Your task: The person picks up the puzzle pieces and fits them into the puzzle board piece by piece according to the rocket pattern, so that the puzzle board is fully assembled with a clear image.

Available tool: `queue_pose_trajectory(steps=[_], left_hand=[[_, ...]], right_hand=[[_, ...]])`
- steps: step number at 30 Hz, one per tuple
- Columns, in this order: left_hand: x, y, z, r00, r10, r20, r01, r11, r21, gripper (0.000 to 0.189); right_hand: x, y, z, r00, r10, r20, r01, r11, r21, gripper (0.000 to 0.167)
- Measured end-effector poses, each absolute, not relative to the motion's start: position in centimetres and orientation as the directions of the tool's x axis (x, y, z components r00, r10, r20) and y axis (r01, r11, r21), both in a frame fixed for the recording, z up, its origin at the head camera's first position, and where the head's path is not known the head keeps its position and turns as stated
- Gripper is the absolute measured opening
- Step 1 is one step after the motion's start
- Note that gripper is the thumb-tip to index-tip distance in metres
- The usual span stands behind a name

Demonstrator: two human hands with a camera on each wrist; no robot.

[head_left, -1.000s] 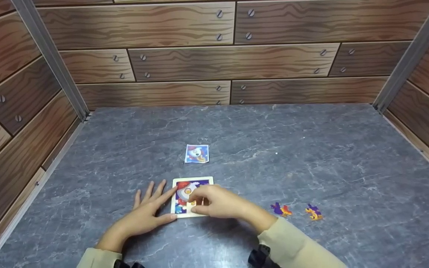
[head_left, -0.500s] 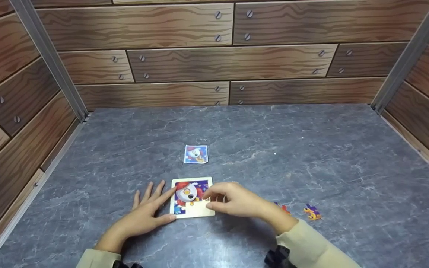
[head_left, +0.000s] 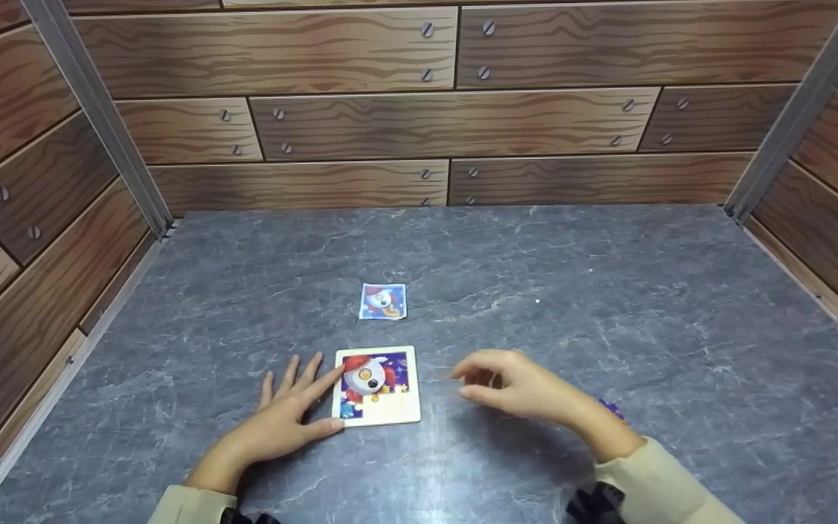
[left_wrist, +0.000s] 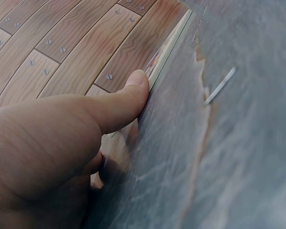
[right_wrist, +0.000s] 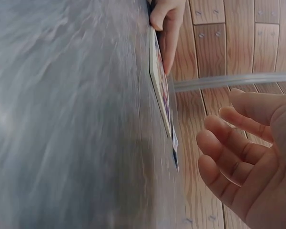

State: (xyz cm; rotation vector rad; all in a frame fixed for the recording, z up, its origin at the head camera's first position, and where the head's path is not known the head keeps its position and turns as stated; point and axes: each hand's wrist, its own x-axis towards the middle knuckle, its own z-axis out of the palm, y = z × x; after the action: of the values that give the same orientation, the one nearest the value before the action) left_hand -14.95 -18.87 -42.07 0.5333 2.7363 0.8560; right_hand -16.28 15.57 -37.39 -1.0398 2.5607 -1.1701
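A small jigsaw puzzle in a cream tray (head_left: 393, 411) lies on the tabletop, showing a red and white rocket on purple. Its lower middle and lower right are bare cream. My left hand (head_left: 284, 418) lies with fingers spread at the tray's left side, index finger and thumb touching its border; the left wrist view has the thumb (left_wrist: 133, 90) against the tray's edge. To the right of the tray, my right hand (head_left: 521, 382) is raised over the table with loosely bent fingers and nothing in them. A purple jigsaw piece (head_left: 612, 409) peeks out from behind the right forearm.
Behind the tray lies a small square picture card (head_left: 382, 301) with a similar rocket. The grey marbled tabletop (head_left: 244, 276) is bordered by wood-patterned walls (head_left: 361, 124) and metal corner posts. In the left wrist view, a thin white strip (left_wrist: 220, 86) shows on the grey surface.
My right hand has moved away from the tray to the right, and its forearm now covers most of the loose pieces there. The left hand stays in place on the tray.
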Motion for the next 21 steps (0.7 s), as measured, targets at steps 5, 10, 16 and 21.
queue_pose_trajectory(steps=[5, 10, 16, 21], left_hand=[[-14.9, -18.9, -42.1, -0.907, 0.409, -0.095, 0.282, 0.76, 0.586, 0.076], [-14.9, -18.9, -42.2, -0.905, 0.417, -0.085, 0.288, 0.748, 0.598, 0.076], [-14.9, -19.0, -42.3, -0.905, 0.415, -0.095, 0.282, 0.752, 0.596, 0.076], [-14.9, -18.9, -42.2, -0.906, 0.414, -0.09, 0.287, 0.755, 0.59, 0.076]], right_hand=[[-15.9, 17.5, -37.1, -0.763, -0.625, 0.165, -0.531, 0.462, -0.71, 0.028], [-15.4, 19.3, -37.0, -0.802, -0.581, 0.139, -0.488, 0.503, -0.713, 0.032], [-15.1, 21.2, -36.9, -0.834, -0.549, 0.053, -0.402, 0.538, -0.741, 0.034], [-14.7, 22.3, -37.2, -0.825, -0.561, 0.063, -0.433, 0.556, -0.709, 0.035]])
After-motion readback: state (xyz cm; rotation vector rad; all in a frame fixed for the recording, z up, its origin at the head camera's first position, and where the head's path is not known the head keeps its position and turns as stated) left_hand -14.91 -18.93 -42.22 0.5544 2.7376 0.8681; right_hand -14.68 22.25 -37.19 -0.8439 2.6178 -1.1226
